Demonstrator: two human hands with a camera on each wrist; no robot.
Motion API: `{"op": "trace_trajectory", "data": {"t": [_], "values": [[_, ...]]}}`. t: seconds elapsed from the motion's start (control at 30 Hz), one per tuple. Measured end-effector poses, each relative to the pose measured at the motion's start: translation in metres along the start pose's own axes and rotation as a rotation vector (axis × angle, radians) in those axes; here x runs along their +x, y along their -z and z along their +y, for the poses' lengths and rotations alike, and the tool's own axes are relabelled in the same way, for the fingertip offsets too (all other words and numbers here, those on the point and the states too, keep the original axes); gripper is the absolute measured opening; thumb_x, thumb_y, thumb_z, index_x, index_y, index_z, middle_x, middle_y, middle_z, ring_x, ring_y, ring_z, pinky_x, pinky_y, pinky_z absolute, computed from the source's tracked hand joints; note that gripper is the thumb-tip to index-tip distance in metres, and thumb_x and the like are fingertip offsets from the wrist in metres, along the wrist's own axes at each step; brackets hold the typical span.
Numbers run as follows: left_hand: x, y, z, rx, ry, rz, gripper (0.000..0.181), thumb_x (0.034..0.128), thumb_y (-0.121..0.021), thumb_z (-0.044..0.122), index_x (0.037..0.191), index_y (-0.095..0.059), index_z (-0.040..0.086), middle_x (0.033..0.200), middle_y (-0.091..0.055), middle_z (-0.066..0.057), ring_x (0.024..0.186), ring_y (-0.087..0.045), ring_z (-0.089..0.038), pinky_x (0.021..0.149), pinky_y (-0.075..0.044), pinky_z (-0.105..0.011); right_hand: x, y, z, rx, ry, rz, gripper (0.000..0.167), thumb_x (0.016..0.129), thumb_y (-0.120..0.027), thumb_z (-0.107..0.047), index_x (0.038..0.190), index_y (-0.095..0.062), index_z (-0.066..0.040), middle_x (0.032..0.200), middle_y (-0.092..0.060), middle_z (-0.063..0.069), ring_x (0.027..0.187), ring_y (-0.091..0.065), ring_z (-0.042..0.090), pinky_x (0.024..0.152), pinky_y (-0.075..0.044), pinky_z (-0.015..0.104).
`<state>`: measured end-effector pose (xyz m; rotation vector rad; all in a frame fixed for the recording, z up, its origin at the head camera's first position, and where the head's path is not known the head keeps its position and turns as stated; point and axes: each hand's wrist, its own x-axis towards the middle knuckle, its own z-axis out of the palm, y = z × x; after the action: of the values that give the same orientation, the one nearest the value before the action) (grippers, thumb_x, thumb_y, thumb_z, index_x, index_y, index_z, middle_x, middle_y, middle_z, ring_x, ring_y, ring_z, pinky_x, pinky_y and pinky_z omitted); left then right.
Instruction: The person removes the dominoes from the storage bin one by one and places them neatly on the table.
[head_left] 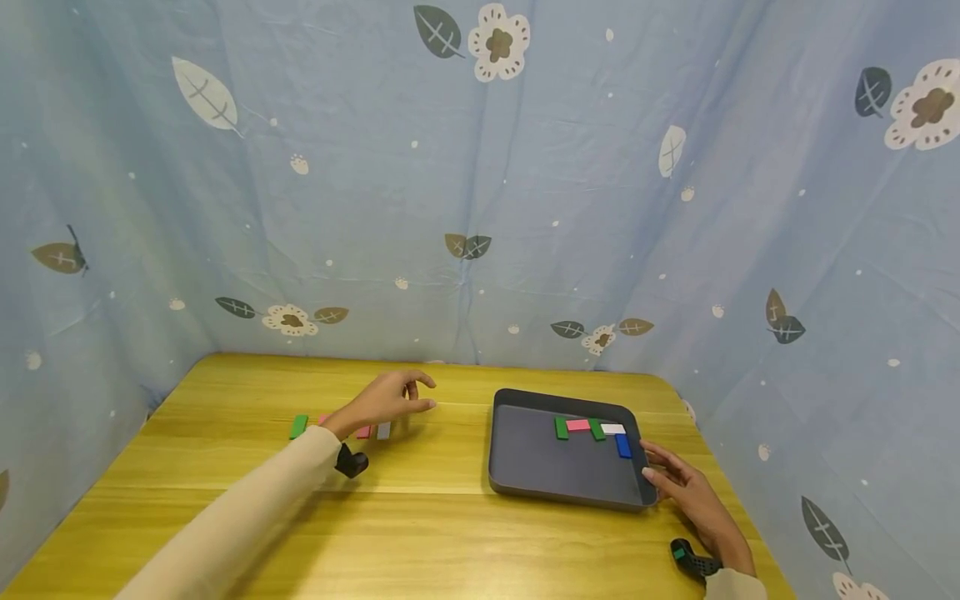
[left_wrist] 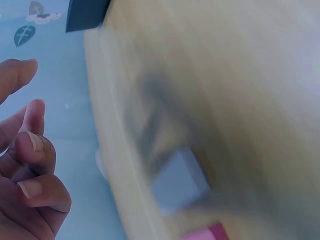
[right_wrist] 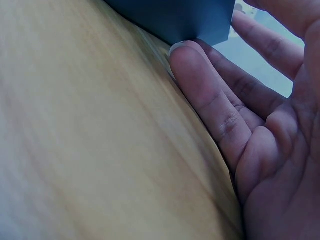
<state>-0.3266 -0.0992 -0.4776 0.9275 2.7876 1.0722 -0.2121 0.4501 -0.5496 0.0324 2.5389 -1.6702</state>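
My left hand [head_left: 388, 397] hovers above the table with loosely bent fingers and nothing between them. Near it lie a grey block [head_left: 384, 431], a red-pink block [head_left: 363, 432] and a green block [head_left: 299, 427]; the hand and wrist partly cover this row. In the left wrist view the grey block [left_wrist: 180, 182] looks blurred. At the right wall of a dark grey tray [head_left: 558, 475], my right hand [head_left: 686, 487] holds the edge, thumb at the rim and other fingers along the outside. Inside the tray sit green, pink, white and blue blocks [head_left: 623, 446] near the back right.
The yellow wood-grain table [head_left: 420, 533] ends at a blue patterned curtain [head_left: 375, 208] behind and at the sides. Table surface lies between the left-hand blocks and the tray. Each wrist wears a black device [head_left: 693, 562].
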Motion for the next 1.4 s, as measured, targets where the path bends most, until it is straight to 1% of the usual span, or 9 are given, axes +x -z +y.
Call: {"op": "trace_trajectory", "data": {"t": [0.23,0.4,0.6,0.77,1.0,1.1,1.2,1.4], "values": [[0.026,-0.013,0.018,0.018,-0.039,-0.006,0.034,0.0963,-0.075,0.033,0.124,-0.072,0.015,0.08,-0.061,0.006,0.069,-0.054,-0.012,0.067,-0.046,-0.033,-0.002,0.0,0.0,0.002,-0.026,0.012,0.066,0.1,-0.068,-0.041,0.158,-0.043,-0.023,0.15,-0.047,0.016,0.112,-0.059,0.023,0.078,-0.054,0.037],[0.044,-0.021,0.032,0.019,-0.077,-0.016,0.034,0.0964,-0.075,0.033,0.125,-0.072,0.015,0.078,-0.062,0.006,0.067,-0.054,-0.011,0.067,-0.045,-0.032,-0.003,0.001,-0.001,0.011,-0.021,0.008,0.066,0.1,-0.068,-0.04,0.158,-0.042,-0.022,0.151,-0.046,0.017,0.112,-0.058,0.024,0.078,-0.054,0.037],[0.06,-0.032,0.049,0.006,-0.12,-0.04,0.036,0.0971,-0.073,0.034,0.127,-0.072,0.014,0.079,-0.062,0.006,0.062,-0.051,-0.011,0.063,-0.043,-0.03,-0.003,0.001,-0.001,0.02,-0.018,0.007,0.065,0.1,-0.068,-0.039,0.158,-0.043,-0.023,0.152,-0.045,0.017,0.113,-0.057,0.024,0.078,-0.054,0.037],[0.073,-0.042,0.062,0.02,-0.158,-0.065,0.036,0.0977,-0.072,0.037,0.127,-0.071,0.016,0.079,-0.063,0.009,0.066,-0.055,-0.009,0.066,-0.046,-0.029,-0.003,0.002,0.001,0.007,-0.015,0.004,0.065,0.101,-0.067,-0.039,0.158,-0.042,-0.022,0.152,-0.045,0.018,0.113,-0.058,0.023,0.078,-0.055,0.038],[0.085,-0.057,0.081,0.009,-0.195,-0.099,0.036,0.098,-0.072,0.037,0.127,-0.071,0.015,0.079,-0.064,0.008,0.065,-0.055,-0.009,0.065,-0.046,-0.028,-0.002,0.001,0.001,0.009,-0.013,0.013,0.064,0.1,-0.068,-0.039,0.157,-0.044,-0.022,0.15,-0.047,0.018,0.111,-0.06,0.023,0.077,-0.056,0.039],[0.087,-0.064,0.086,0.007,-0.204,-0.106,0.035,0.0975,-0.073,0.036,0.126,-0.071,0.015,0.077,-0.064,0.007,0.063,-0.054,-0.008,0.065,-0.045,-0.026,-0.002,0.0,0.001,0.011,-0.002,0.0,0.064,0.101,-0.067,-0.037,0.158,-0.043,-0.022,0.151,-0.046,0.019,0.112,-0.059,0.025,0.077,-0.056,0.039],[0.09,-0.07,0.092,-0.007,-0.214,-0.114,0.034,0.0972,-0.073,0.036,0.125,-0.071,0.015,0.077,-0.063,0.007,0.062,-0.053,-0.007,0.065,-0.044,-0.025,-0.001,-0.001,0.001,0.016,-0.001,0.007,0.063,0.101,-0.068,-0.037,0.157,-0.044,-0.023,0.15,-0.047,0.018,0.113,-0.059,0.026,0.077,-0.055,0.039],[0.099,-0.08,0.104,-0.012,-0.234,-0.126,0.034,0.0966,-0.074,0.035,0.125,-0.071,0.016,0.074,-0.063,0.008,0.061,-0.052,-0.007,0.065,-0.043,-0.024,-0.002,-0.001,-0.001,0.025,-0.012,0.009,0.063,0.1,-0.069,-0.038,0.157,-0.044,-0.024,0.151,-0.046,0.017,0.115,-0.057,0.026,0.078,-0.055,0.038]]}}
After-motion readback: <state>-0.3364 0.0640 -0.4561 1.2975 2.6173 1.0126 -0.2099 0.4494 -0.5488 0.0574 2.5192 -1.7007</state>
